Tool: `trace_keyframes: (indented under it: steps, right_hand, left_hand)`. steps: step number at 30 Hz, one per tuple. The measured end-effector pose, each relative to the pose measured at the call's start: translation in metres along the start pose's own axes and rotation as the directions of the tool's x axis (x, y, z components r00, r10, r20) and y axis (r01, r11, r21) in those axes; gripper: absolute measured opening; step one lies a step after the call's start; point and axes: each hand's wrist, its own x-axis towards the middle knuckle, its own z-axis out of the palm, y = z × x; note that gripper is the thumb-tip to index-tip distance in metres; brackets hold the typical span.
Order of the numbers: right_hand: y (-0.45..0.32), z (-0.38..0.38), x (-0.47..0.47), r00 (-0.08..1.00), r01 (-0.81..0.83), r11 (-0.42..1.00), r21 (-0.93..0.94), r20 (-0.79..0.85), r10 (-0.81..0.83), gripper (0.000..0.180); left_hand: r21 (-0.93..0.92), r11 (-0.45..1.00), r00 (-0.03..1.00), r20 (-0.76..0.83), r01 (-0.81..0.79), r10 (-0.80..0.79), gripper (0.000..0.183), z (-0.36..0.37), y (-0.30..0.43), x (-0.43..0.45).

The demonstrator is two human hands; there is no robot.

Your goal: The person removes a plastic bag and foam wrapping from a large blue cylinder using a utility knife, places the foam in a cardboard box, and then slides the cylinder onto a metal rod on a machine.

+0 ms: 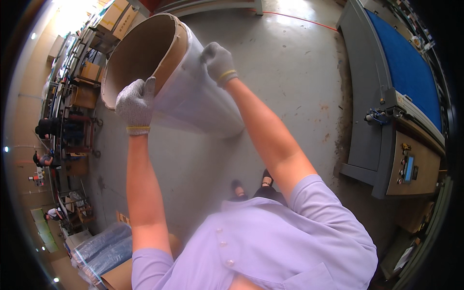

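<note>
A wide cardboard tube [168, 70] stands before me, its oval mouth facing up and left. Whitish plastic film [195, 98] wraps its outer side. My left hand [136, 103], in a grey knit glove with a yellow cuff edge, is closed at the near rim, thumb pointing up along the cardboard. My right hand [219, 63], gloved alike, is curled into a fist against the film on the tube's right side. Its fingertips are turned away, so how much film they pinch is hidden. The tube's lower end reaches down toward the grey floor [290, 98].
On the right stands a grey machine [366, 90] with a blue bed [402, 61] and a control panel [413, 166]. Racks with cardboard boxes [112, 18] line the left. People [45, 159] are farther off there. Plastic-wrapped rolls [105, 246] lie at lower left.
</note>
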Motion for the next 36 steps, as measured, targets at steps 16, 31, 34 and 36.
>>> trace_keyframes:
  steps: [16, 31, 34, 36]
  right_hand:
    - [-0.041, -0.025, -0.038, 0.986, -0.078, 0.996, -0.049, 0.145, 0.084, 0.033]
    - [-0.121, -0.067, -0.229, 0.734, -0.185, 0.971, 0.150, 0.678, 0.036, 0.016]
    - [-0.116, -0.061, -0.268, 0.639, -0.162, 0.979, 0.126, 0.769, 0.006, 0.015]
    - [-0.123, -0.057, -0.287, 0.567, -0.062, 0.997, 0.041, 0.824, 0.001, 0.014]
  left_hand:
    - [-0.071, 0.996, 0.960, 0.278, 0.049, -0.027, 0.045, -0.015, -0.005, 0.007]
    - [-0.108, 0.975, 0.827, 0.552, 0.192, -0.102, 0.037, -0.024, -0.023, 0.017]
    - [-0.140, 0.975, 0.824, 0.562, 0.174, -0.066, 0.039, -0.028, -0.022, 0.017]
    - [-0.203, 0.964, 0.848, 0.529, 0.172, -0.040, 0.039, -0.028, -0.026, 0.016]
